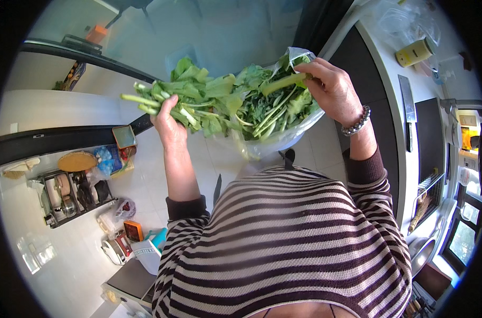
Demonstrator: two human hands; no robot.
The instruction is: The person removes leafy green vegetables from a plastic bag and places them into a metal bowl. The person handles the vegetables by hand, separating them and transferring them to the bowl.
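Note:
My left hand [170, 123] grips a bunch of leafy greens [209, 87] near its pale cut stems, which poke out to the left. The bunch's leaves reach right to the mouth of a clear plastic bag [288, 139]. More greens with long thin stems [270, 119] lie inside that bag. At its right side my right hand [330, 87] pinches a thick green stalk [284, 83], close to the bag's upturned rim. The bag hangs in front of my striped top, above the tiled floor. What supports it underneath is hidden.
At right, a counter [408, 175] carries a cleaver [407, 107], a yellow-labelled jar [415, 52] and a wire rack [427, 190]. A glass panel [233, 31] stands ahead. On the left are a black storage rack [76, 198], a woven tray [77, 161] and a white bin [147, 254].

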